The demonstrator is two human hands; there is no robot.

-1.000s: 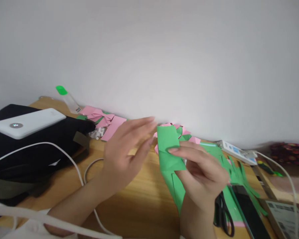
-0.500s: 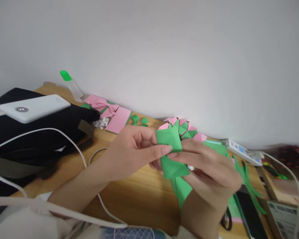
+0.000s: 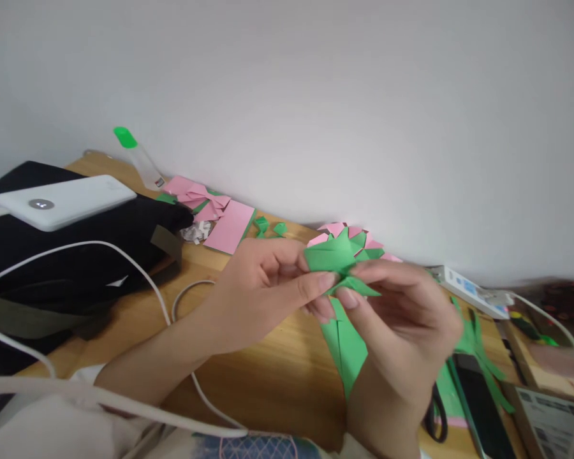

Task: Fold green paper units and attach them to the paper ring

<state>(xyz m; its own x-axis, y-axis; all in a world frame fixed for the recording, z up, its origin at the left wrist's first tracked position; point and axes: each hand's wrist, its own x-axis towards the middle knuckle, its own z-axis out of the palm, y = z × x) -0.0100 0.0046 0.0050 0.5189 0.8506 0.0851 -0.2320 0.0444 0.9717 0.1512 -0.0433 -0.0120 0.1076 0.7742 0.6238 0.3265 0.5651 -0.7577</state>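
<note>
Between my two hands is a folded piece of green paper (image 3: 332,256), held above the table. My left hand (image 3: 272,280) pinches its left side, thumb in front and fingers behind. With thumb and fingertips, my right hand (image 3: 406,312) grips a pointed flap on the right side of the same piece. Below the hands lies a flat green paper strip (image 3: 347,347), partly covered by my right wrist. Behind the held piece, pink and green folded paper (image 3: 373,242) rests against the wall, partly hidden.
A white power bank (image 3: 67,201) lies on a black bag (image 3: 23,255) at left. Near the wall are a glue bottle with a green cap (image 3: 141,159), pink paper (image 3: 232,226) and green scraps (image 3: 262,224). At right are a power strip (image 3: 473,293) and a phone (image 3: 485,405). White cables cross the front.
The lower part of the green paper, flat and facing me before, is now bent up into a pointed flap. My right hand has turned, its thumb now in front on that flap.
</note>
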